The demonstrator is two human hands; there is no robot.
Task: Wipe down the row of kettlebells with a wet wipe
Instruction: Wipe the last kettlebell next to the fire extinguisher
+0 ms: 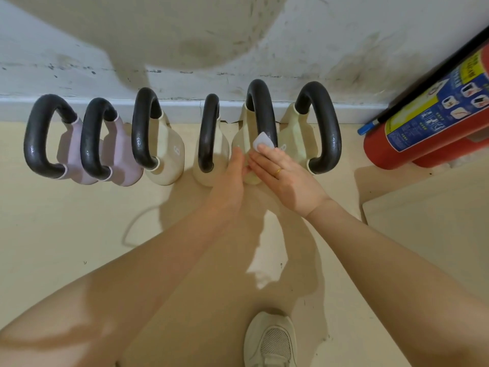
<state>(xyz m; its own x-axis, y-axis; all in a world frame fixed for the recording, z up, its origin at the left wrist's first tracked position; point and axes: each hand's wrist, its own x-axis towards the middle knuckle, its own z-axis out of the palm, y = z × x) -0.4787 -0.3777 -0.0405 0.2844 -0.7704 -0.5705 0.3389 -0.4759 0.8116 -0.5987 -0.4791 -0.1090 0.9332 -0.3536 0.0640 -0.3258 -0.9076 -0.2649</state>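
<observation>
- Six kettlebells stand in a row on the floor (pixel 66 234) against the wall (pixel 317 35): two lilac ones on the left, four cream ones to their right, all with dark loop handles.
- The right hand (pixel 284 176) lies flat on the fifth kettlebell (pixel 242 140), counting from the left. Its fingers (pixel 267 152) are straight and press a small white wipe (pixel 262 141) against the cream body, just beside the near leg of the dark handle (pixel 262 109).
- The left hand (pixel 230 178) rests edge-on against the same kettlebell's left flank, fingers straight; it seems to steady the weight, though how firmly it bears cannot be told.
- The handle's long axis runs away from the person, toward the wall, so the wipe lies at its near end, and the rest of the loop lies beyond the fingertips.
- The last kettlebell (pixel 293 133) stands just to the right, nearer the right hand than the left.
- A red fire extinguisher (pixel 412 139) lies further right, and a pale shoe (pixel 270 340) shows at the bottom.
</observation>
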